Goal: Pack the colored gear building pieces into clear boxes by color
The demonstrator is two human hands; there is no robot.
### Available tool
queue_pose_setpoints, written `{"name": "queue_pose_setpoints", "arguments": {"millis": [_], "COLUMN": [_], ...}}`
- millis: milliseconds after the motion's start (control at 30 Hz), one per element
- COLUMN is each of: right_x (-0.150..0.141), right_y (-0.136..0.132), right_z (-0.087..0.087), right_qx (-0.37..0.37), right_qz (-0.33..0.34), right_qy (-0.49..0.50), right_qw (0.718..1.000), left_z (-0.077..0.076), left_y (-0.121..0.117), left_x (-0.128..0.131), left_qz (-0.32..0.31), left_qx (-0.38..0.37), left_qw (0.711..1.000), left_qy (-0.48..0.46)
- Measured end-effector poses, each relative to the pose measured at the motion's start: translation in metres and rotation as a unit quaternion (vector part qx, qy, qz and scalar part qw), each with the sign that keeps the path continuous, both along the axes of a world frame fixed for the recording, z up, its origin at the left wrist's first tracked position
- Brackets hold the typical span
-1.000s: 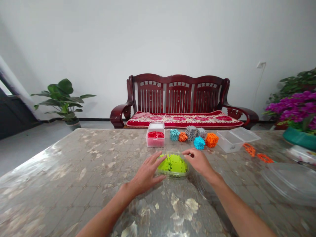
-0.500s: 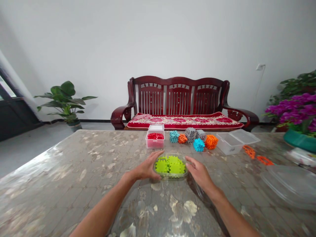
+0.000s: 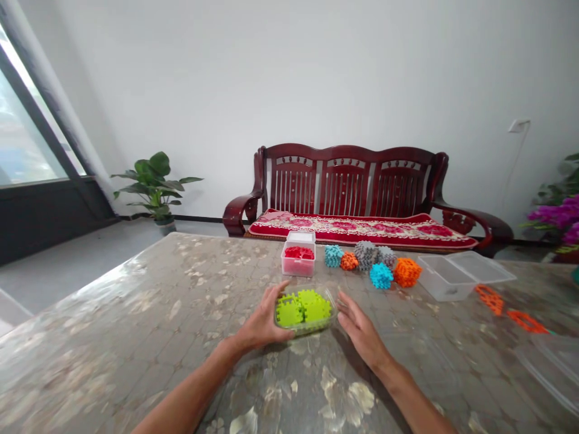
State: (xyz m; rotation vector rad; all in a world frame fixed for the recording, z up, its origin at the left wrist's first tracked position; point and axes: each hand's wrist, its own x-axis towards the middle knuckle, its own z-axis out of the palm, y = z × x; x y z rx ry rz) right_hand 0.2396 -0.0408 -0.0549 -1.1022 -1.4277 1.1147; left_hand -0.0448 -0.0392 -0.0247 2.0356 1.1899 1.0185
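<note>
A clear plastic container (image 3: 328, 322) full of lime-green interlocking pieces (image 3: 302, 308) sits on the table in front of me. My left hand (image 3: 263, 321) cups its left side, fingers curved against the wall. On the container's right, my right hand (image 3: 358, 328) has its fingers stretched out flat, touching or nearly touching the wall.
Farther back stand a small clear box of red pieces (image 3: 298, 260), several teal, orange and grey assembled balls (image 3: 380, 274), an open clear box with its lid (image 3: 447, 276) and loose orange pieces (image 3: 509, 305). A wooden bench (image 3: 353, 199) stands beyond the marble-patterned table (image 3: 136, 337).
My head has turned left, so the scene has shifted right. Both hands have slid down from the top of the green-piece container to its sides.
</note>
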Motion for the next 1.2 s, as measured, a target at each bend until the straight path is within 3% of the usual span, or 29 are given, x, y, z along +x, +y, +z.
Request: {"name": "queue_pose_setpoints", "arguments": {"millis": [133, 300, 533, 667, 800, 1200], "right_x": [0.005, 0.013, 0.019, 0.02, 0.02, 0.018], "right_y": [-0.005, -0.007, -0.009, -0.011, -0.014, -0.02], "right_z": [-0.007, -0.009, -0.011, -0.01, -0.008, 0.001], "right_qx": [-0.004, 0.023, 0.052, 0.064, 0.072, 0.099], "right_qz": [-0.022, -0.047, -0.063, -0.065, -0.06, -0.028], "right_qy": [-0.027, -0.073, -0.115, -0.124, -0.134, -0.206], "right_qw": [0.999, 0.996, 0.99, 0.988, 0.986, 0.973], "left_z": [0.004, 0.004, 0.012, 0.013, 0.003, -0.012], "left_y": [0.002, 0.009, 0.02, 0.029, 0.035, 0.034], "left_x": [-0.035, -0.077, -0.104, -0.107, -0.099, -0.077], "left_qz": [0.037, 0.035, 0.008, 0.034, 0.073, 0.111], "left_qx": [-0.003, -0.035, -0.056, -0.108, -0.129, -0.131], "left_qw": [0.999, 0.999, 0.997, 0.994, 0.986, 0.974], "left_qy": [-0.014, 0.019, 0.058, -0.008, -0.082, -0.147]}}
